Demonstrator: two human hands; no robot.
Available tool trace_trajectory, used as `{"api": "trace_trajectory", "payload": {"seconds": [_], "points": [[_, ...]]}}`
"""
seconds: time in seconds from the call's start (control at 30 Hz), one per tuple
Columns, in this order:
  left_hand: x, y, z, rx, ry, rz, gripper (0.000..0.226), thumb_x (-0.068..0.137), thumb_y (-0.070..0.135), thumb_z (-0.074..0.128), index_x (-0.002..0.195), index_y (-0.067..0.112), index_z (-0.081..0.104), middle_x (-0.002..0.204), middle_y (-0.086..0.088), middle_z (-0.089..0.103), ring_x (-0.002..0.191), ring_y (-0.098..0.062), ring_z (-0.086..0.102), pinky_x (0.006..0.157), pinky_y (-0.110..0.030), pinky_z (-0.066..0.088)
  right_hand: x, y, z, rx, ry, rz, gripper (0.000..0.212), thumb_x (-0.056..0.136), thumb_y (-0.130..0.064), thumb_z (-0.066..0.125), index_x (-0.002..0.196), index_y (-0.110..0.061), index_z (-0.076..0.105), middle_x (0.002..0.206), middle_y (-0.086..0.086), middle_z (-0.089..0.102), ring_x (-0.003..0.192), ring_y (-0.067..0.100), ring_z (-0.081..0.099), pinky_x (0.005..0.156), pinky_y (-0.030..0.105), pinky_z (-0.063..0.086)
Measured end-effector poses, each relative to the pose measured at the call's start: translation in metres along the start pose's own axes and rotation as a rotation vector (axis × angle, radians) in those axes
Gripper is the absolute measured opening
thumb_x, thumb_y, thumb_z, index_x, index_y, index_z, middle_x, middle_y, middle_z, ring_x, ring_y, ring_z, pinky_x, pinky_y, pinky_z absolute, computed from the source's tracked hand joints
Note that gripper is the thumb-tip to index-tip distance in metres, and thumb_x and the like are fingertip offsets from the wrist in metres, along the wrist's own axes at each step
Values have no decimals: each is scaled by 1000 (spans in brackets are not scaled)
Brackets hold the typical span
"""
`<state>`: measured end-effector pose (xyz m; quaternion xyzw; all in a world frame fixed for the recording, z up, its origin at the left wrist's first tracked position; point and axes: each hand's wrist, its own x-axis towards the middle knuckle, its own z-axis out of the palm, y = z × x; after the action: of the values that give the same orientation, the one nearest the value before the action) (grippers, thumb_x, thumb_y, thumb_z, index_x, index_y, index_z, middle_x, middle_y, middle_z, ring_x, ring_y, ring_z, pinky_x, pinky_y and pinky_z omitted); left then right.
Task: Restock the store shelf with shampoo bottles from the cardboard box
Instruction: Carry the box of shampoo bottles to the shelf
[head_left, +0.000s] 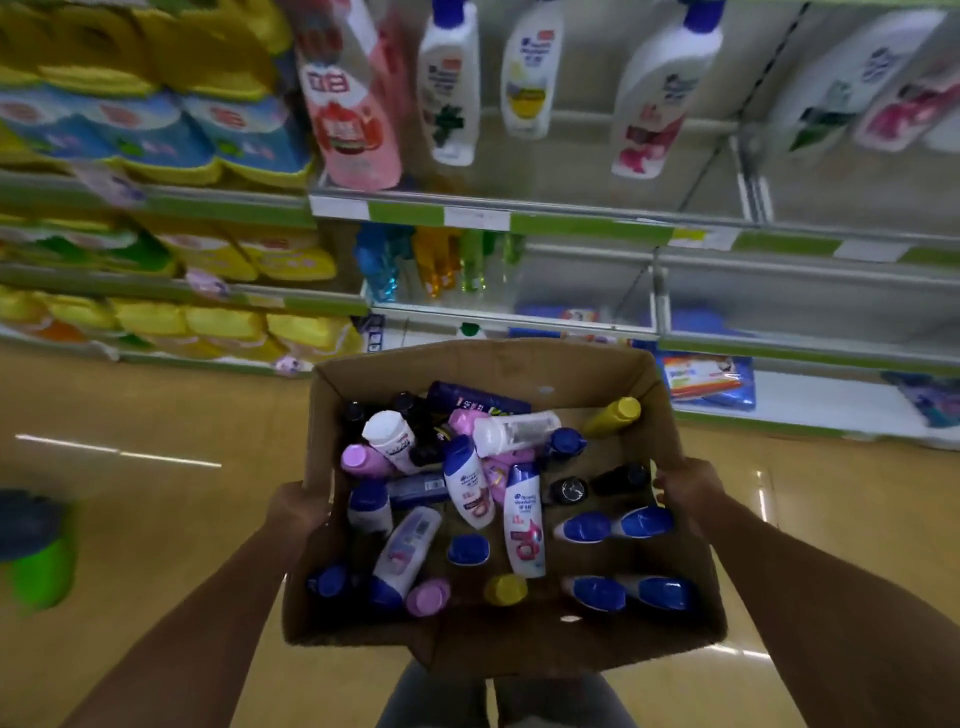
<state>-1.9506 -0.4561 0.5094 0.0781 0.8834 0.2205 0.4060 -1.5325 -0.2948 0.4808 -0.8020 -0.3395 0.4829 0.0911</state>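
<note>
The store shelf (587, 221) fills the upper half of the view, its tiers edged with green and white strips. On the left bays sit stacked yellow and blue soft packs (156, 130). On the upper tier ahead stand a tall pink bottle (348, 98) and several large white bottles with blue caps (449, 83), with bare shelf between and beside them. The tier below holds a few clear coloured bottles (436, 260) at its left end. On the lowest tier to the right lie flat blue packets (709, 382). The shiny tan floor (156, 493) runs below, and a blurred green and dark object (36, 551) sits at the far left edge.

The cardboard box (498, 644) is held up off the floor, in front of the shelf and near its lower tiers, open at the top with its flaps standing up. Nothing stands between box and shelf. Inside lie the shampoo bottles (522, 519), jumbled on their sides and on end: white ones with blue caps, pink ones, dark ones, and two with yellow caps.

The left hand (298, 506) grips the box's left wall, fingers curled round its edge. The right hand (688, 491) grips the right wall the same way. The bottles lie between the two hands, inside the walls they clamp; neither hand touches a bottle.
</note>
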Motion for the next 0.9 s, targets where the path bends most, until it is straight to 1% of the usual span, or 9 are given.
{"api": "trace_trajectory", "payload": {"seconds": [0.1, 0.17, 0.3, 0.37, 0.5, 0.57, 0.63, 0.73, 0.9], "points": [[15, 26, 29, 58, -29, -1, 3, 77, -2, 66, 77, -3, 63, 87, -28, 65, 84, -38, 63, 80, -52, 51, 34, -4, -11, -2, 8, 39, 8, 84, -3, 58, 81, -7, 64, 101, 31, 65, 80, 34, 58, 70, 44, 46], [28, 38, 50, 69, -25, 2, 15, 79, -5, 64, 66, 1, 60, 82, -29, 65, 78, -37, 62, 81, -54, 51, 44, -17, -18, 0, 20, 49, 14, 85, -3, 56, 75, -11, 61, 100, 29, 66, 82, 35, 59, 71, 43, 46], [42, 63, 87, 86, -68, 15, 5, 82, 2, 63, 79, 5, 60, 90, -21, 63, 86, -33, 61, 83, -47, 50, 77, -28, -24, -17, 48, 40, 17, 86, -4, 55, 97, -2, 68, 101, 26, 67, 87, 37, 62, 77, 44, 49], [53, 71, 100, 70, -66, 26, 8, 74, 5, 69, 75, 4, 61, 90, -26, 66, 88, -39, 64, 83, -49, 51, 92, -30, -25, -13, 46, 40, 23, 86, -4, 56, 105, -1, 68, 103, 26, 67, 87, 36, 61, 79, 46, 50], [80, 79, 118, 98, -35, 21, 2, 77, -2, 66, 77, -4, 66, 89, -32, 67, 84, -42, 65, 81, -54, 52, 110, -36, -24, -34, 41, 60, 21, 90, -7, 55, 106, -1, 66, 105, 24, 66, 100, 43, 62, 87, 50, 51], [89, 85, 124, 80, -39, 12, 9, 79, -3, 63, 70, 0, 64, 89, -33, 66, 82, -42, 64, 81, -57, 51, 117, -37, -20, -32, 41, 73, 19, 91, -7, 54, 107, -2, 65, 106, 23, 65, 102, 42, 62, 90, 51, 50], [96, 93, 129, 96, -37, 22, 16, 78, -3, 62, 65, 6, 61, 83, -28, 66, 77, -36, 63, 79, -56, 52, 123, -37, -16, -38, 43, 85, 15, 91, -9, 55, 102, -4, 65, 105, 22, 66, 100, 41, 62, 92, 52, 51], [103, 106, 133, 98, -31, 9, 15, 78, -3, 61, 66, 7, 61, 80, -24, 66, 76, -34, 63, 76, -53, 54, 131, -39, -11, -29, 50, 99, 15, 90, -7, 54, 78, -14, 61, 101, 24, 68, 97, 43, 64, 89, 53, 53], [105, 102, 135, 114, -27, -8, 13, 81, 2, 62, 70, 8, 60, 87, -24, 65, 81, -36, 62, 80, -53, 53, 135, -33, -9, -20, 40, 120, 12, 88, -6, 56, 80, -13, 61, 102, 25, 67, 92, 42, 63, 87, 53, 51]]}}
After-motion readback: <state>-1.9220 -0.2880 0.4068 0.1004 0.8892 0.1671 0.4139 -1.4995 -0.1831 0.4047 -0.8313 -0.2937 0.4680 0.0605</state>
